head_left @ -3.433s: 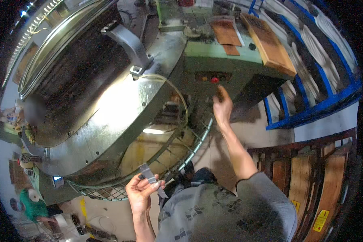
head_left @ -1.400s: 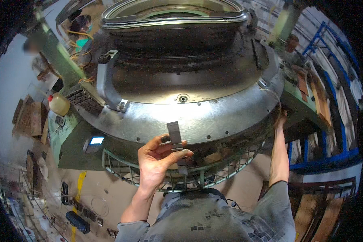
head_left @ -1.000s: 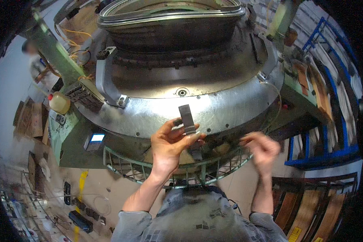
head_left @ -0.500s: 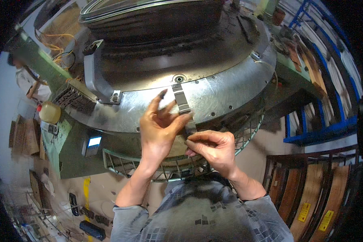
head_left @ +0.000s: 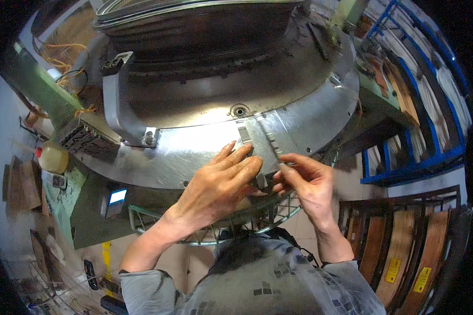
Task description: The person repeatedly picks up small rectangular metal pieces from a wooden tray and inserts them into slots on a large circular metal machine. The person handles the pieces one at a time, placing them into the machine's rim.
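Over the curved metal rim (head_left: 186, 147), the left hand (head_left: 215, 181) reaches with fingers slightly parted. The right hand (head_left: 311, 185) pinches a thin blade-like piece (head_left: 269, 139), its outline blurred. A grey strip (head_left: 244, 134) lies on the rim, partly hidden beneath the left hand.

The strip (head_left: 244, 134) is narrow, flat and grey, with paler crosswise bands. It lies lengthwise on the metal rim (head_left: 194, 152), its far end toward the inner edge; the left fingers (head_left: 239, 156) cover its middle, and its near end shows below them. Just to its right is a thin, dark bar (head_left: 269, 137), slightly slanted, with small light marks along one side, its near end between the right fingers (head_left: 298, 159).
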`<action>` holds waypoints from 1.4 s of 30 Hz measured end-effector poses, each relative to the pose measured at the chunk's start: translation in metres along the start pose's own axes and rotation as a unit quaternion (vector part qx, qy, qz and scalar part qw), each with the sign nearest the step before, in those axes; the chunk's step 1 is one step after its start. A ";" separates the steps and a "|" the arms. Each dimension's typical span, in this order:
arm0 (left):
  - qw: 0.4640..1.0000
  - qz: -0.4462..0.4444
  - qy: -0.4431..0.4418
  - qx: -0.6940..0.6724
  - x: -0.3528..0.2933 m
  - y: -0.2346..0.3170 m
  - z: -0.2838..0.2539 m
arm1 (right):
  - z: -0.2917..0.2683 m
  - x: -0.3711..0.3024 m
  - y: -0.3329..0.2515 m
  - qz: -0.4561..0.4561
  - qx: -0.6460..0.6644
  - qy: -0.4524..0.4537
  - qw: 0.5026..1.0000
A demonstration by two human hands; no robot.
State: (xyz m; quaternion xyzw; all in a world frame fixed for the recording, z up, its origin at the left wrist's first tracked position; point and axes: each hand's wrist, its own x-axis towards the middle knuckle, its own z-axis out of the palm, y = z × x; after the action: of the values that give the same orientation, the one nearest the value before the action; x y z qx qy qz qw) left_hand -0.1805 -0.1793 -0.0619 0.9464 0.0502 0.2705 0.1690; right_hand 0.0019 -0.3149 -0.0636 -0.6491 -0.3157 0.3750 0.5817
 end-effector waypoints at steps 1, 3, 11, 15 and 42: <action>0.987 -0.097 0.051 -0.115 0.003 -0.003 -0.005 | -0.002 0.004 -0.007 -0.023 -0.025 0.005 0.999; 0.867 -0.331 0.129 -0.349 0.011 -0.008 -0.016 | 0.000 0.019 -0.021 -0.122 -0.048 -0.013 0.991; 0.625 -0.340 0.279 -0.645 0.083 -0.100 -0.042 | 0.045 0.137 -0.041 -0.326 -0.241 -0.121 0.906; 0.697 -0.326 0.270 -0.579 0.107 -0.131 -0.042 | 0.058 0.200 -0.052 -0.422 -0.304 -0.079 0.851; 0.933 -0.190 0.299 0.058 0.120 -0.163 -0.023 | 0.074 0.273 -0.042 -0.367 -0.173 -0.069 0.911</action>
State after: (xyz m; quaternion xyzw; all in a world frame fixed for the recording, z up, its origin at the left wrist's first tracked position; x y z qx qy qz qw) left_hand -0.0918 0.0030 -0.0413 0.8025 0.2929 0.5007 0.1395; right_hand 0.0817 -0.0406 -0.0580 -0.5505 -0.6311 0.1188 0.5334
